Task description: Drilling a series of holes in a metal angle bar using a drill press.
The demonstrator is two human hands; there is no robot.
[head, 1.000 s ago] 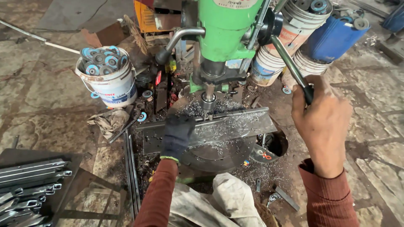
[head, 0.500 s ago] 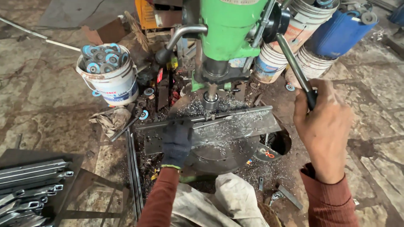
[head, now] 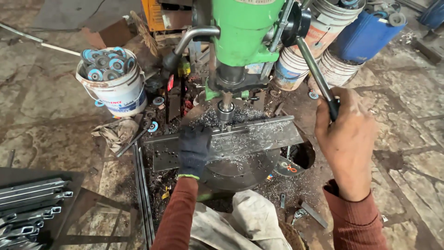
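Observation:
A green drill press (head: 245, 32) stands over a round table strewn with metal shavings. A long steel angle bar (head: 259, 136) lies across that table under the drill chuck (head: 225, 109). My left hand (head: 194, 150), in a dark glove, presses down on the bar just left of the chuck. My bare right hand (head: 347, 139) is wrapped around the black feed lever (head: 314, 69) at the press's right side. The drill tip sits right at the bar's surface.
A white bucket (head: 115, 88) of blue-centred discs stands at the left. More white buckets (head: 296, 69) and a blue can (head: 365, 34) stand behind the press. Stacked metal brackets (head: 27, 203) lie at the lower left. A crumpled rag (head: 118, 132) and scrap lie on the stone floor.
My right hand has pulled the feed lever down and toward me. The chuck has come lower, close to the bar. My left hand stays on the bar.

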